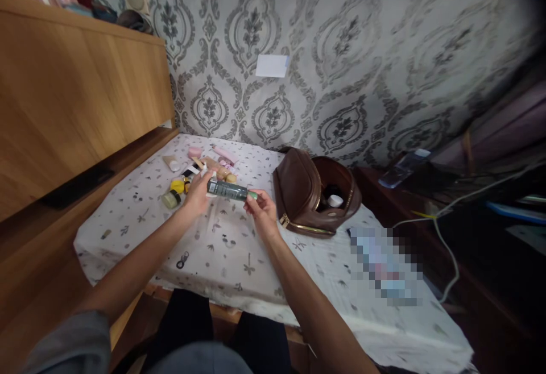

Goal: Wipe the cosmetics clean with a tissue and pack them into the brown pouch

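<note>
A dark green tube (227,190) with a lighter green cap is held level above the table between both hands. My left hand (197,194) grips its flat end, and my right hand (262,210) pinches the cap end. Just beyond my left hand lies a cluster of small cosmetics (200,169) on the patterned white tablecloth (222,249): a yellow-lidded jar, a pink jar, a pink tube and beige tubes. To the right of my right hand stands an open brown leather pouch (303,192) with a white-capped item inside.
A wooden cabinet (77,90) rises on the left, with a dark flat object (77,186) on its ledge. Patterned wallpaper backs the table. A dark side surface on the right carries a white cable (443,232) and a clear bottle (403,168).
</note>
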The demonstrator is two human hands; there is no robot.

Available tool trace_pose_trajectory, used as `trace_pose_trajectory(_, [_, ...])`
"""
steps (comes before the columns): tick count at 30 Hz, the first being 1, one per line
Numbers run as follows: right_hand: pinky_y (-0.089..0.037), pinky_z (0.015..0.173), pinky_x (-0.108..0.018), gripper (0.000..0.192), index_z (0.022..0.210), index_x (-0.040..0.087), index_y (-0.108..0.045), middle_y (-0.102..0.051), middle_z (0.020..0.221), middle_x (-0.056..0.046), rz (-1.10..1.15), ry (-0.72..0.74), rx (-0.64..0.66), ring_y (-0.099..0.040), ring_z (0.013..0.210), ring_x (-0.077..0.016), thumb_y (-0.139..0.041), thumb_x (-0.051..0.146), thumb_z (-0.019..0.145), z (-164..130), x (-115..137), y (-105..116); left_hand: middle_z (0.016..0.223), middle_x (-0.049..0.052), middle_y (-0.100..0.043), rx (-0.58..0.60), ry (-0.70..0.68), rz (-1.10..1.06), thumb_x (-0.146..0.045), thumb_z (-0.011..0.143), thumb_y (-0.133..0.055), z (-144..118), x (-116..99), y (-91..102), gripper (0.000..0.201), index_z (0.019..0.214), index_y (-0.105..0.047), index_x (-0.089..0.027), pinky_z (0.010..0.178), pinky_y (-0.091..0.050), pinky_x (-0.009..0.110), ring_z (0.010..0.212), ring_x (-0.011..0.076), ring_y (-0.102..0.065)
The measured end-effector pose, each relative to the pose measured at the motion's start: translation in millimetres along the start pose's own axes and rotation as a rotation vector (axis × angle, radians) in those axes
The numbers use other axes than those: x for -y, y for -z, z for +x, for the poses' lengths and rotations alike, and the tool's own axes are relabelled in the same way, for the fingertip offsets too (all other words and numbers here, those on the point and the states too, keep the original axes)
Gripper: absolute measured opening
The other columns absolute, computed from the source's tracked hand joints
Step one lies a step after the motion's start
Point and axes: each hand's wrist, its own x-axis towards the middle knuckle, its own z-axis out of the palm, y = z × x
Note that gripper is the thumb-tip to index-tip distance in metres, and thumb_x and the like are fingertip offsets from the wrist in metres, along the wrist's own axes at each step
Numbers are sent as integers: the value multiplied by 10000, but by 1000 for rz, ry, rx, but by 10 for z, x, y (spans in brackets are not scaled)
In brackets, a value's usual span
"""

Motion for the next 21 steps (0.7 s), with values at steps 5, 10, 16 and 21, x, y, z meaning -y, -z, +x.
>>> trace_pose_trajectory(5, [-429,504,-221,356,969,211,-616,-555,668,54,-202,127,61,-551,551,-100,-767,423,726,-20,90,6,915,61,-714,194,-316,611,-532,827,-575,-143,-47,166,425,1023,-654,-164,836,-495,324,887,226,-660])
trace_pose_trajectory(10, [-478,565,-253,252,1009,205,-648,-610,761,6,-480,198,214,-545,601,-119,-676,349,804,-83,295,-31,1182,137,-685,475,-465,998,-488,952,-413,-355,-116,60,445,1190,-580,-151,990,-461,407,1122,289,-628])
trace_pose_trajectory(16, [-483,686,-271,212,1009,201,-690,-677,931,-37,-785,331,324,-560,702,-132,-597,219,819,-208,591,34,1392,136,-558,826,-546,1032,-454,979,-423,-552,-220,-167,465,1355,-441,-180,1065,-409,399,1284,270,-529])
trace_pose_trajectory(21, [-478,571,-238,239,1007,203,-660,-628,810,1,-652,168,272,-553,586,-103,-667,365,831,-317,969,296,1036,57,-660,942,-399,1094,-502,962,-454,-602,-259,-258,429,1263,-494,-200,785,-479,325,888,223,-640])
